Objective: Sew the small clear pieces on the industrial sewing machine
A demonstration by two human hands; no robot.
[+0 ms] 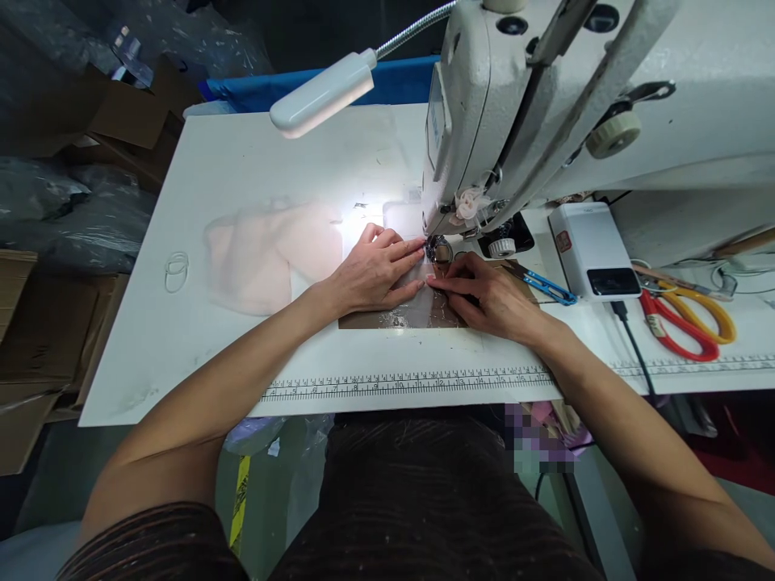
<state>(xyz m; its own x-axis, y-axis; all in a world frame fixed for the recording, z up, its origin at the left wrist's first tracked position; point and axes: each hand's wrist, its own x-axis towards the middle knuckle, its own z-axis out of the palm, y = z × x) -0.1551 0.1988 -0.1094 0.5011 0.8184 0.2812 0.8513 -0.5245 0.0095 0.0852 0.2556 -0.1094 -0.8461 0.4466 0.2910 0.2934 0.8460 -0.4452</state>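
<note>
A thin, pale sheer fabric (417, 311) lies over the metal plate below the sewing machine (454, 121). My left hand (381, 270) rests flat on it with fingers spread, its fingertips just left of the presser foot (437, 248). Close to the front of the foot, my right hand (484, 294) touches the fabric, index finger stretched out and the other fingers bent. More sheer, skin-toned fabric (260, 254) is spread on the white table (157, 347) to the left.
Blue snips (548, 286) lie right of my right hand, near a white power bank (593, 250) and red-handled scissors (678, 327). A lamp (324, 93) hangs above. A ruler strip (417, 382) runs along the front edge; clear rings (177, 272) lie at left.
</note>
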